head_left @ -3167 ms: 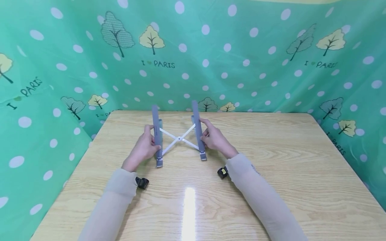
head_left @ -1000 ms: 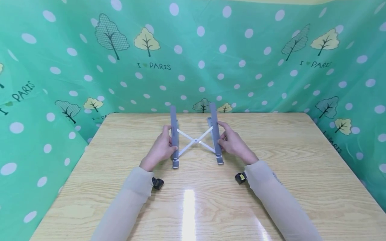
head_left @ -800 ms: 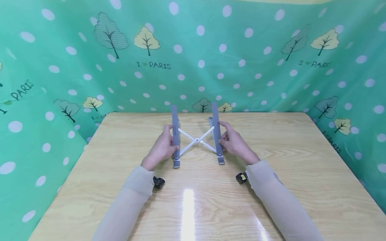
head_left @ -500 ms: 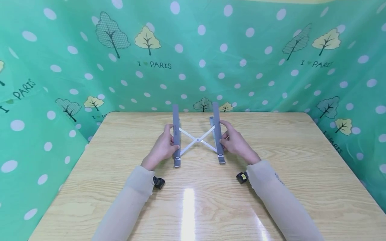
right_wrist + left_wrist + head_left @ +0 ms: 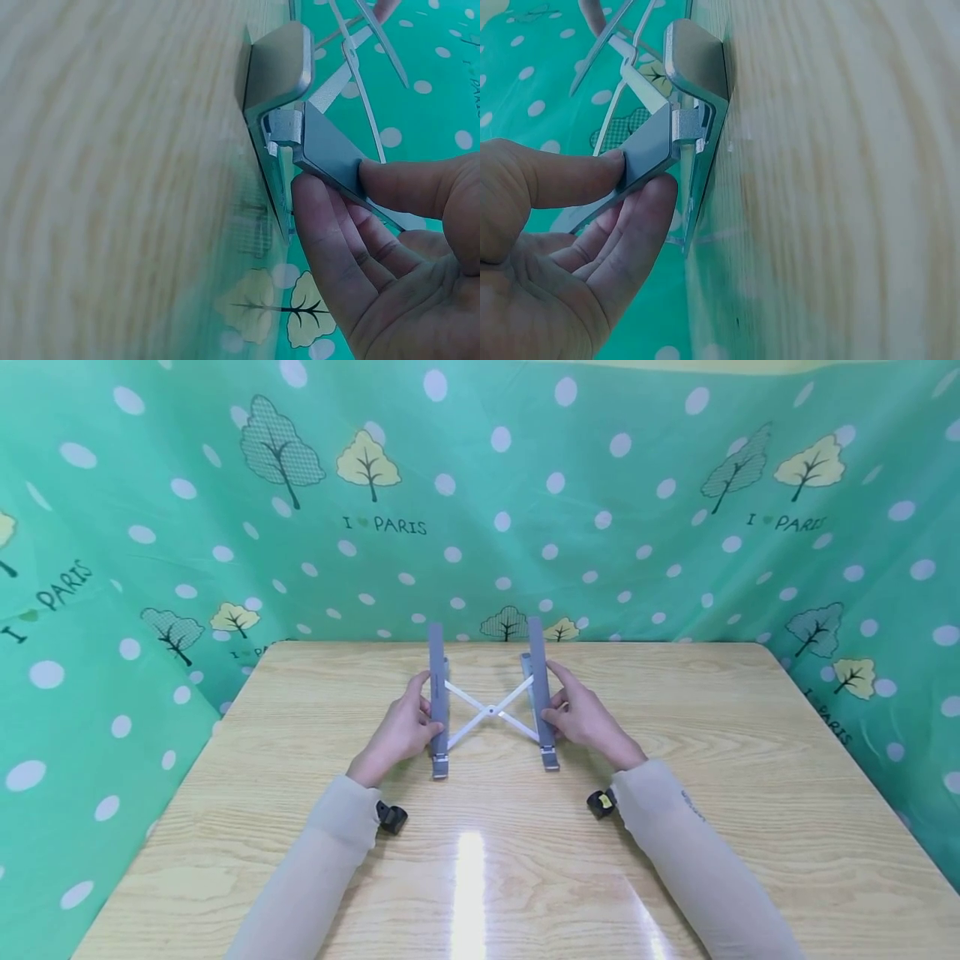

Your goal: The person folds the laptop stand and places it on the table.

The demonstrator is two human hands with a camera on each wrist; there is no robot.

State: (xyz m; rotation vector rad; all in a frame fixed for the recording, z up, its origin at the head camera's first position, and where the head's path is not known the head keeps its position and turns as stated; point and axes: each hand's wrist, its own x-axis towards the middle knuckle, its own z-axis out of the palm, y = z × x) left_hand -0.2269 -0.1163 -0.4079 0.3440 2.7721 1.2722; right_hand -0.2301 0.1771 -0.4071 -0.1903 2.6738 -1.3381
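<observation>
Frame centre: left hand [image 5: 399, 727], right hand [image 5: 587, 716] pinching stand [image 5: 491, 711] by its rails [image 5: 437, 689].
Opposite grips likely steady the spread crossbars [image 5: 491, 711].

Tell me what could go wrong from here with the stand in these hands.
Pinching: fingertips of the left hand and right hand sit under the upper bars of the stand, near the hinges, so a bar folding down might nip them.
Skewing: crossed struts join both sides, so uneven pushing or pulling could twist the stand.
Sliding: the table shows a bright reflection; if that surface is slick, the stand might slip.
</observation>
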